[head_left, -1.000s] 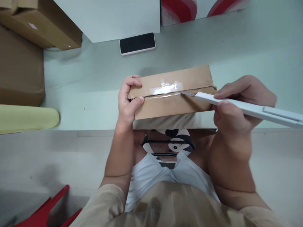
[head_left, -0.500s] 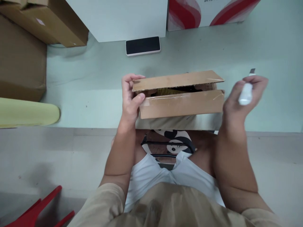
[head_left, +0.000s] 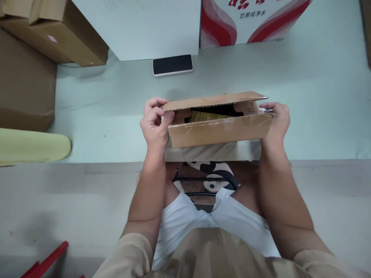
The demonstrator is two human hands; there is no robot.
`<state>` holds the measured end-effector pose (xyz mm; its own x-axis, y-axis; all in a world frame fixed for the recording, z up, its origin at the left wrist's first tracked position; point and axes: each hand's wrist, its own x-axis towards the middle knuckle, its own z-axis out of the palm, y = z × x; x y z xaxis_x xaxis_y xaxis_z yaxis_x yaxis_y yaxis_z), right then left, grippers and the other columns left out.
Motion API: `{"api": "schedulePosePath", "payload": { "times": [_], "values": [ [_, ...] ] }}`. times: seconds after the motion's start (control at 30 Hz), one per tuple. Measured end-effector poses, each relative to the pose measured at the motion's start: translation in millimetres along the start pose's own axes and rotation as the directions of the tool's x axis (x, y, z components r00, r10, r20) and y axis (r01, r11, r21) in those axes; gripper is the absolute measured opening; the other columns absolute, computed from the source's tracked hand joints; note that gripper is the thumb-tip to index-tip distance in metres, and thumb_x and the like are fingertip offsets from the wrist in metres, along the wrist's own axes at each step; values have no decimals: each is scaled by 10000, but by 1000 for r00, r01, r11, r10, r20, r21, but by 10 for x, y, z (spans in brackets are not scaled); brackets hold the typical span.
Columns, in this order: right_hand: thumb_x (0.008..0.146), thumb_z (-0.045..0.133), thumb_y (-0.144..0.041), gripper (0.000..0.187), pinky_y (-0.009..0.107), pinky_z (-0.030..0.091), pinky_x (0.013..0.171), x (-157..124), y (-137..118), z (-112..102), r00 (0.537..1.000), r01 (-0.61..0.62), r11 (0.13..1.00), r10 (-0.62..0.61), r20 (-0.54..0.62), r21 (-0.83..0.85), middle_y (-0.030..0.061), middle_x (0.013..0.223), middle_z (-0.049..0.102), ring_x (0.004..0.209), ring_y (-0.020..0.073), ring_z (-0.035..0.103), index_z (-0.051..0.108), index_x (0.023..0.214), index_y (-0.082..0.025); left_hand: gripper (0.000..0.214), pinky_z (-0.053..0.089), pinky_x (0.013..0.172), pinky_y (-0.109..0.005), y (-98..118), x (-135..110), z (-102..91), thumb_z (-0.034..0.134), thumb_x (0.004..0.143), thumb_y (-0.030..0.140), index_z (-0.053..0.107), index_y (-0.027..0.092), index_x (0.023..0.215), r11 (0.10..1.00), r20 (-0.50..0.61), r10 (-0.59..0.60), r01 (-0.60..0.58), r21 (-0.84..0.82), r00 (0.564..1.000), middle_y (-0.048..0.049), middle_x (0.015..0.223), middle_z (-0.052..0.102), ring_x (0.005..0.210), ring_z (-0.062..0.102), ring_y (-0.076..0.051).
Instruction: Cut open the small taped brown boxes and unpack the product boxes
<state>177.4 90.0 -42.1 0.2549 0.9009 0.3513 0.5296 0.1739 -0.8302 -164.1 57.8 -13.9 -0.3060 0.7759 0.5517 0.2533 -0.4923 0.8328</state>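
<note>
A small brown cardboard box (head_left: 220, 132) is in front of me near the table's front edge, its top parted along the long side. Through the gap I see a yellow printed piece (head_left: 207, 116) and something black. My left hand (head_left: 155, 122) grips the box's left end, the thumb at the opening and the fingers behind the upper flap (head_left: 214, 101). At the right end my right hand (head_left: 276, 121) is closed around the corner, fingertips at the flap's edge. The white-handled cutter does not show clearly; whether it is still in that hand I cannot tell.
A phone (head_left: 172, 65) lies on the table (head_left: 121, 85) beyond the box. White cartons (head_left: 150, 31) stand behind it, one with red print (head_left: 220, 27). Brown cartons (head_left: 84, 42) and a yellow roll (head_left: 34, 144) are at left; a red stool part (head_left: 49, 258) is lower left.
My right hand, holding a white-handled cutter out to the right, has come left onto the box's right end. The box gap looks wider; the view has shifted slightly.
</note>
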Motion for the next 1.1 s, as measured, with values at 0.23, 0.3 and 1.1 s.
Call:
{"api": "schedulePosePath", "payload": {
  "times": [0.23,0.3,1.1],
  "values": [
    [780,694,-394,242,386,528,836,-112,-632,66,985,166,866,-119,-128,471,42,768,595,822,175,635,645,652,-194,500,528,1087,-448,277,-23,64,543,957,618,739,223,722,996,136,-68,74,-43,988,-45,1209,632,1157,636,-228],
    [858,591,-510,415,428,536,901,-174,-770,53,990,138,849,-135,-45,510,58,813,572,873,189,630,630,588,-198,623,507,1129,-438,341,-45,77,403,987,663,739,229,692,994,204,-75,88,-58,976,-36,1276,612,1208,601,-233],
    [993,188,-688,728,521,406,1201,-342,-882,2,934,130,844,-280,223,520,69,1278,414,1385,297,447,706,800,-216,888,531,950,-389,438,-16,190,102,970,731,707,234,550,964,130,-28,61,-257,991,-80,1187,614,1005,594,-219]
  ]
}}
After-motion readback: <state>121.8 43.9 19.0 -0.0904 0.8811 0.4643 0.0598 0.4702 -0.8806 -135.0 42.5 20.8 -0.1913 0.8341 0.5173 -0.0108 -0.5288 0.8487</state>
